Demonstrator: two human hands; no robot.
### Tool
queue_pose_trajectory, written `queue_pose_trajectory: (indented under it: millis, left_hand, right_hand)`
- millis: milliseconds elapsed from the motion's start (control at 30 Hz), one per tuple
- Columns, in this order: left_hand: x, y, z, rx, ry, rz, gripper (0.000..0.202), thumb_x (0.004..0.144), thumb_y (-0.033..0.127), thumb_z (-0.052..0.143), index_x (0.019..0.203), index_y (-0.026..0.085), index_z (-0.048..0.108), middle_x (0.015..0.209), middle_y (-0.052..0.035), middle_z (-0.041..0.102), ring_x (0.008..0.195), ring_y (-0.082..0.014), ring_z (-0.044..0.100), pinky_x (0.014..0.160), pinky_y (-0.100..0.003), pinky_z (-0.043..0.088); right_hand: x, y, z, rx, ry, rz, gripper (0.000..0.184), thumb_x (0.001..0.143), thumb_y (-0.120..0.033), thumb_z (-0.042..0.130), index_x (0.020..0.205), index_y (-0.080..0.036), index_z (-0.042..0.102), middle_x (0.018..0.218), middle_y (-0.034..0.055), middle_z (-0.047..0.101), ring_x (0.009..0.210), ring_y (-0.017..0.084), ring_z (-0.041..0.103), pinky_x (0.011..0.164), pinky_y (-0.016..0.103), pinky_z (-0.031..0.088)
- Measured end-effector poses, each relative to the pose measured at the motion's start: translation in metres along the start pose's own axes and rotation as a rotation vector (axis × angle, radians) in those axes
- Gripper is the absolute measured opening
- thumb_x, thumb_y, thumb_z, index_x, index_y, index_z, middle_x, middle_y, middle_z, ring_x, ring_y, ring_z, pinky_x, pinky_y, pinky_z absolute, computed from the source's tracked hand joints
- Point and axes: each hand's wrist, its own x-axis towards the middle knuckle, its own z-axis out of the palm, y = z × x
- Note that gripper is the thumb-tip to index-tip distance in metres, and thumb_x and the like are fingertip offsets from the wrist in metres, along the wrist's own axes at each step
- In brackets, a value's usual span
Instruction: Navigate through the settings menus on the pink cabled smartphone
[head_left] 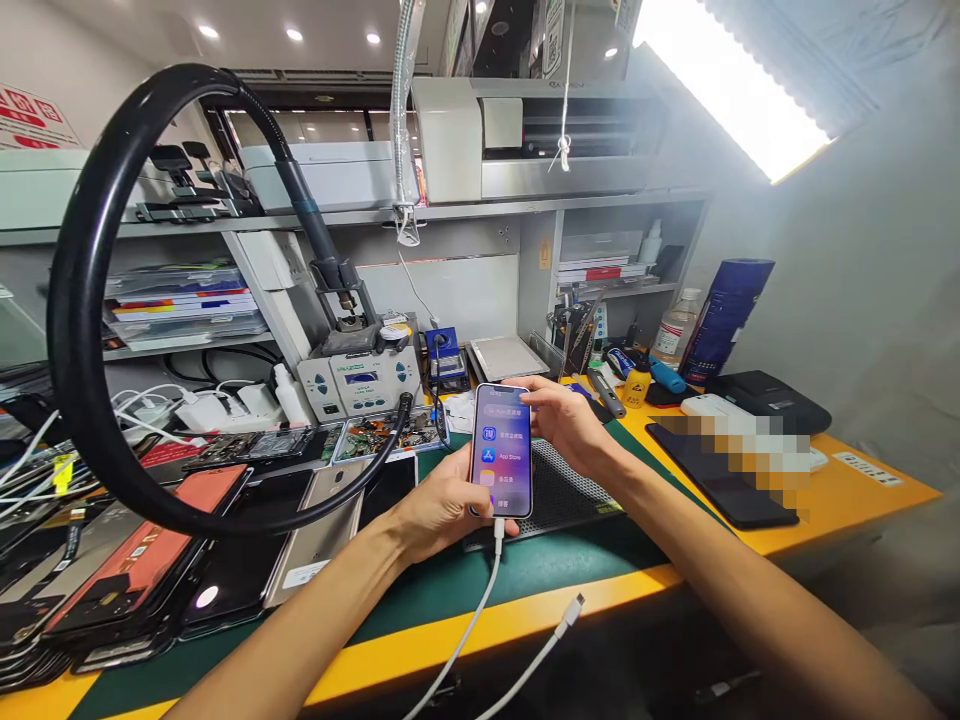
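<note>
My left hand (445,503) is wrapped around a smartphone (511,440), with the thumb over the lower part of its screen. The lit screen shows a list of app icons, one labelled App Store. A white charging cable (498,545) is plugged into the phone's bottom edge. My right hand (571,422) is at the phone's upper right corner, fingers stretched out and fingertips at its top edge. Whether these fingertips press the screen or only rest by the edge, I cannot tell. Behind the phone lies a dark perforated pad (566,485) on the green mat (600,545).
Several phones and phone parts (150,545) lie at left. A black hose (75,300) loops from a rework station (364,380). A second white cable (559,630) hangs in front of the table edge. At right are a dark phone (701,475), bottles (675,325) and a black case (772,400).
</note>
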Motion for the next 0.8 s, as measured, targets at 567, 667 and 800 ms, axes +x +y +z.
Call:
queue_pose_trajectory:
  millis: [567, 667, 800]
  left_hand:
    - [0.005, 0.019, -0.016, -0.362, 0.01, 0.089, 0.069, 0.103, 0.066, 0.034, 0.13, 0.011, 0.066, 0.107, -0.0202, 0.073, 0.084, -0.0304, 0.072, 0.068, -0.043, 0.06]
    - [0.005, 0.018, -0.016, -0.37, 0.013, 0.097, 0.07, 0.103, 0.066, 0.033, 0.13, 0.011, 0.066, 0.104, -0.0199, 0.073, 0.081, -0.0305, 0.072, 0.067, -0.044, 0.06]
    - [0.006, 0.018, -0.017, -0.382, 0.006, 0.098, 0.07, 0.103, 0.066, 0.033, 0.131, 0.011, 0.066, 0.105, -0.0198, 0.073, 0.081, -0.0296, 0.072, 0.069, -0.043, 0.06]
  right_hand:
    - [-0.02, 0.018, 0.017, -0.235, -0.421, 0.128, 0.047, 0.063, -0.01, 0.071, 0.108, -0.023, 0.062, 0.091, -0.002, 0.073, 0.081, 0.019, 0.066, 0.081, 0.035, 0.052]
    - [-0.022, 0.018, 0.02, -0.239, -0.399, 0.124, 0.048, 0.063, -0.009, 0.073, 0.106, -0.025, 0.06, 0.092, -0.003, 0.072, 0.084, 0.019, 0.065, 0.08, 0.033, 0.052]
    - [-0.017, 0.025, 0.018, -0.27, -0.404, 0.086, 0.037, 0.071, -0.018, 0.075, 0.105, -0.024, 0.062, 0.087, -0.0025, 0.071, 0.078, 0.019, 0.065, 0.078, 0.035, 0.052]
